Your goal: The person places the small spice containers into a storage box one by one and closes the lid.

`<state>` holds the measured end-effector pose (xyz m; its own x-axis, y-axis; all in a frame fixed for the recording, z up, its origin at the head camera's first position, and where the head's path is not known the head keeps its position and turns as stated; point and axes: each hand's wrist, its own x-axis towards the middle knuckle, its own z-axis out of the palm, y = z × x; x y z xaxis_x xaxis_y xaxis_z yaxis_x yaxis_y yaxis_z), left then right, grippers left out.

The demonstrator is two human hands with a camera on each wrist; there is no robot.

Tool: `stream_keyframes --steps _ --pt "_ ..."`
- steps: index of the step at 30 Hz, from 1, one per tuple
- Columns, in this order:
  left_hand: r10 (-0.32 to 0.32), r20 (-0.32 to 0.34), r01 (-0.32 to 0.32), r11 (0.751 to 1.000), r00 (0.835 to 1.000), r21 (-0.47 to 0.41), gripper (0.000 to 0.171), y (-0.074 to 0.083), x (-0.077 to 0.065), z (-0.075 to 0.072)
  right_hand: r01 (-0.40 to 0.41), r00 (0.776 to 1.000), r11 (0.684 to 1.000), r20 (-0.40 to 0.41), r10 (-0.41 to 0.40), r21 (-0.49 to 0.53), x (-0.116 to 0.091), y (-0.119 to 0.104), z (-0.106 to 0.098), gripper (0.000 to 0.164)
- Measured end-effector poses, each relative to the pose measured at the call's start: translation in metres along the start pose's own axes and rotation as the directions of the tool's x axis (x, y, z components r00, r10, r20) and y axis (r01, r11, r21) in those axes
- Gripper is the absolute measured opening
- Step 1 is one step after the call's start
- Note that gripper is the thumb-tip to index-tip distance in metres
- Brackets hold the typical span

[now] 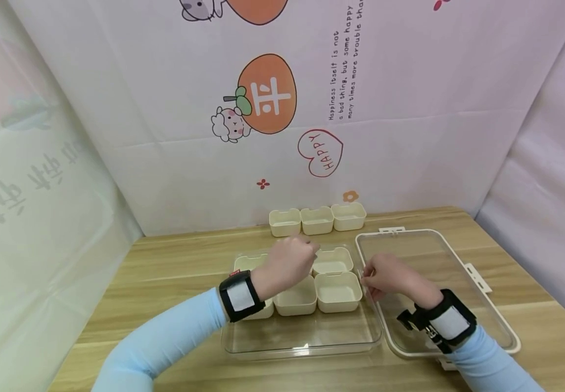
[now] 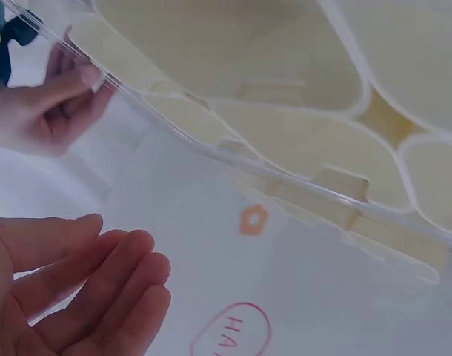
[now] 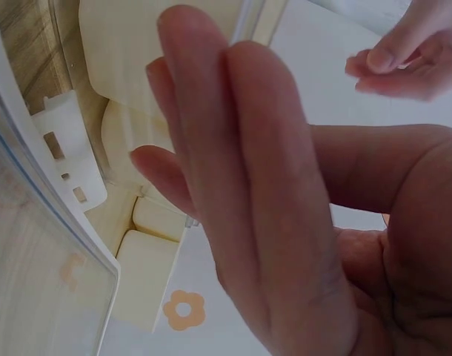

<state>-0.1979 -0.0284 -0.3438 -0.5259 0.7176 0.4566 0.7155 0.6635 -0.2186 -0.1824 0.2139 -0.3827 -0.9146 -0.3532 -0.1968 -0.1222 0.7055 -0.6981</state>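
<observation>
Light-blue sleeves, two (image 1: 165,337), each closed at the wrist by a black strap (image 1: 241,296) with a white patch; the left strap bears a red tag (image 1: 235,273), lettering too small to read, the right a small black fitting. Left hand (image 1: 287,264): above the box, fingers loosely bent, nothing in its grasp. Right hand (image 1: 389,276): thumb and fingertips at the right wall of the clear box; whether they grip it cannot be told. Clear box (image 1: 302,348): rectangular, transparent, on the table, holding cream cups (image 1: 338,292) in two rows toward its far side, the front part of its floor bare; front row of three, back row partly hidden by the left hand and forearm. Lid (image 1: 434,261): flat on the table just to the right of the box, transparent panel, pale rim, white clips (image 1: 478,277) on several sides. Three further cream cups (image 1: 317,220): side by side behind the box, near the rear cloth. Table (image 1: 174,272): light wood grain. Rear cloth (image 1: 165,179): white, hung upright, printed with a red heart (image 1: 320,153) reading "HAPPY", an orange fruit (image 1: 266,93) bearing a white character, a sheep, flowers, and the sideways lines "Happiness itself is not / a bad thing, but some happy / many times more trouble tha…", cut at the frame. Side cloths (image 1: 37,261): pale, left and right; the left carries faint grey characters, illegible.
</observation>
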Motion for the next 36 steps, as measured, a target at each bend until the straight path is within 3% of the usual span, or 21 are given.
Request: stream_keyframes --steps 7,17,27,31,36 --pt "-0.073 -0.010 0.073 0.997 0.997 -0.014 0.015 -0.022 0.012 0.016 0.002 1.000 1.000 0.004 -0.002 0.017 0.000 0.001 0.000 0.012" --pt "-0.171 0.124 0.176 0.984 0.978 -0.029 0.019 -0.049 0.028 0.032 0.002 1.000 1.000 0.006 -0.002 0.014 0.000 0.002 -0.001 0.012" --pt "-0.189 0.176 0.201 0.978 0.966 -0.051 0.022 -0.070 0.039 0.049 -0.027 1.000 0.999 0.006 0.027 0.039 -0.001 0.001 0.000 0.012" --pt "-0.187 0.205 0.205 0.976 0.961 -0.072 0.010 -0.077 0.042 0.055 -0.029 1.000 0.999 0.009 0.029 0.036 -0.001 0.001 0.000 0.012" --pt "-0.181 0.243 0.203 0.977 0.953 -0.065 0.010 -0.087 0.043 0.067 -0.031 1.000 0.998 0.006 0.031 0.046 -0.001 0.000 0.001 0.012"
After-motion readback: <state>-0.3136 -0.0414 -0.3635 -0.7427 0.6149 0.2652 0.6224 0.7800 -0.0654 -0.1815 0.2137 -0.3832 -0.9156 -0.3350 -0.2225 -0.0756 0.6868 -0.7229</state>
